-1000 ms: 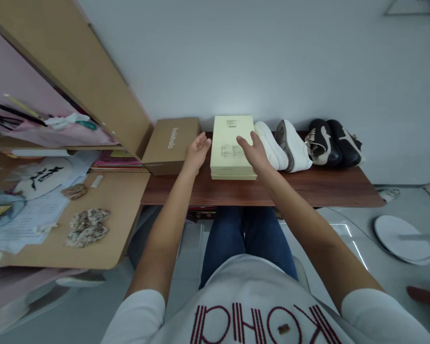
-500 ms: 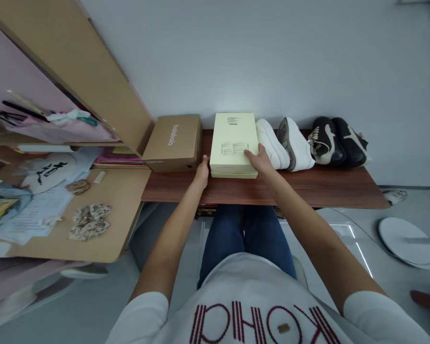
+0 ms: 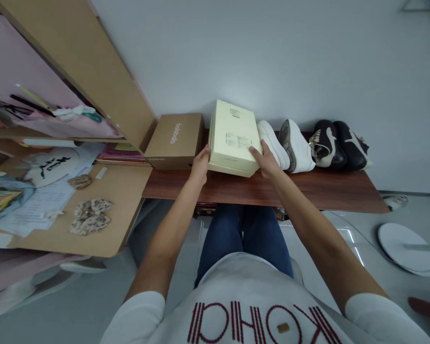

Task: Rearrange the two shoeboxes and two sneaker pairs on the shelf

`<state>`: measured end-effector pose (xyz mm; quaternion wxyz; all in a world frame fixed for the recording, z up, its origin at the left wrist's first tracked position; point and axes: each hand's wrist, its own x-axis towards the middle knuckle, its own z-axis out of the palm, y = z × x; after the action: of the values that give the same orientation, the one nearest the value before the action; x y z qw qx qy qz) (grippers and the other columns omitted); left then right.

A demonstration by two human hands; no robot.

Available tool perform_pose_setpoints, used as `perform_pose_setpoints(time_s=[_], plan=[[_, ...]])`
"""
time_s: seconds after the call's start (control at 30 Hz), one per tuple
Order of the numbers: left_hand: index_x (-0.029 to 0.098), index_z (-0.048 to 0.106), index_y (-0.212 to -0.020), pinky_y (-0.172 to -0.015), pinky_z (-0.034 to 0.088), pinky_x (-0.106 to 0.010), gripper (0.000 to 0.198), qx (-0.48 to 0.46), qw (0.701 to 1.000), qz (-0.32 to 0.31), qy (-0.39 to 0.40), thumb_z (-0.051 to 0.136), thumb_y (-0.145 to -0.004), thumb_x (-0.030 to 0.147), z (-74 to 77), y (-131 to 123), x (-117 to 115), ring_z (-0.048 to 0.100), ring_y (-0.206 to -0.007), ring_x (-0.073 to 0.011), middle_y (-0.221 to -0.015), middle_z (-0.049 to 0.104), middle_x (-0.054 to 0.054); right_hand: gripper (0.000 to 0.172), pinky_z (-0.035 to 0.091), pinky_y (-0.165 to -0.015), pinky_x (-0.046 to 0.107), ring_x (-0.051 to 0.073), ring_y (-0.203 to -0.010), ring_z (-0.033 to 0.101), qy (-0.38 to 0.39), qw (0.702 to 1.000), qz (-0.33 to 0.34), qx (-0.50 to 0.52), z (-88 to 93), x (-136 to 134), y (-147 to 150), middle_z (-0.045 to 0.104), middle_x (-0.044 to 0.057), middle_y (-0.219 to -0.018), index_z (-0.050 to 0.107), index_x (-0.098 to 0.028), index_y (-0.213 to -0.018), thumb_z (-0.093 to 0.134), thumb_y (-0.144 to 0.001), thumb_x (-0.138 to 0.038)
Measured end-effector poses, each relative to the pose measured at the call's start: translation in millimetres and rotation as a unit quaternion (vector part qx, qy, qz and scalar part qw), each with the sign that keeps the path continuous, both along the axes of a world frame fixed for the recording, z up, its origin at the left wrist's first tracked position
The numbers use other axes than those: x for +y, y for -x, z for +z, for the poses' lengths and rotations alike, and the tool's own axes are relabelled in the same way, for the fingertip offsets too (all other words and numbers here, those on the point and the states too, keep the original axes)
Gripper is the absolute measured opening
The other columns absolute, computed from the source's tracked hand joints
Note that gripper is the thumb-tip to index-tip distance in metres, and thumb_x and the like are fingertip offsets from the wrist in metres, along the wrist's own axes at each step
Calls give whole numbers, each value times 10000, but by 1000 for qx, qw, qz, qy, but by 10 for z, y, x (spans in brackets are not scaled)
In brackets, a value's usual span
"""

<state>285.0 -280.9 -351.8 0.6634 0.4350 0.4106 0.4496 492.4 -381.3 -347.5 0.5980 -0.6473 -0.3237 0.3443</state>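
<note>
A pale yellow shoe box [image 3: 232, 136] with a printed label on its lid is held tilted above the dark wooden shelf [image 3: 308, 191]. My left hand [image 3: 200, 165] grips the box's near left corner. My right hand [image 3: 267, 160] grips its near right corner, thumb on the lid. Both hands are closed on the box.
A brown cardboard box [image 3: 174, 141] sits just left of the yellow one. A pair of white shoes [image 3: 286, 145] and a pair of dark shoes [image 3: 338, 145] stand to its right. A light wooden desk [image 3: 122, 210] with papers lies at left. A white round base [image 3: 404, 241] is on the floor.
My hands went from open beside the yellow box to gripping its near corners. The box has been lifted off the shelf and tilted up.
</note>
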Motion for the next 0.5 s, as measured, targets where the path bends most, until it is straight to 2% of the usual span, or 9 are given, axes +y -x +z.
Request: perform_pose_setpoints(time_s=[0.1,0.23,0.33,0.5], plan=[[249,648,-1308,-1116,458,-371,500,-33,998,51,-25,744,-843,402,239,64,44,575,-1334,-231,-1397,651,-76,869,389,-1193,463,229,-1490,395,-20,997,51,60,-93,55,115,287,14,-1673,177,-315,-1622,589,-905,-581],[209,643,-1297,-1047,523,-371,584,-47,994,82,-51,822,-763,363,431,72,163,656,-1214,-258,-1249,721,-110,795,318,-1227,437,197,-1500,374,-33,988,109,103,-274,175,382,312,18,-1663,214,-288,-1619,516,-946,-584],[202,621,-1334,-1071,510,-384,617,-37,993,84,-73,817,-762,323,468,50,222,664,-1197,-254,-1232,728,-100,710,238,-1253,436,150,-1511,344,-11,991,98,93,-360,287,514,319,15,-1656,260,-269,-1602,486,-971,-507],[209,561,-1428,-1153,438,-415,678,-4,989,76,-128,784,-800,333,425,0,134,610,-1286,-265,-1387,648,-106,640,208,-1259,413,144,-1514,335,16,994,88,54,-381,389,514,327,46,-1650,396,-207,-1539,514,-960,-454]])
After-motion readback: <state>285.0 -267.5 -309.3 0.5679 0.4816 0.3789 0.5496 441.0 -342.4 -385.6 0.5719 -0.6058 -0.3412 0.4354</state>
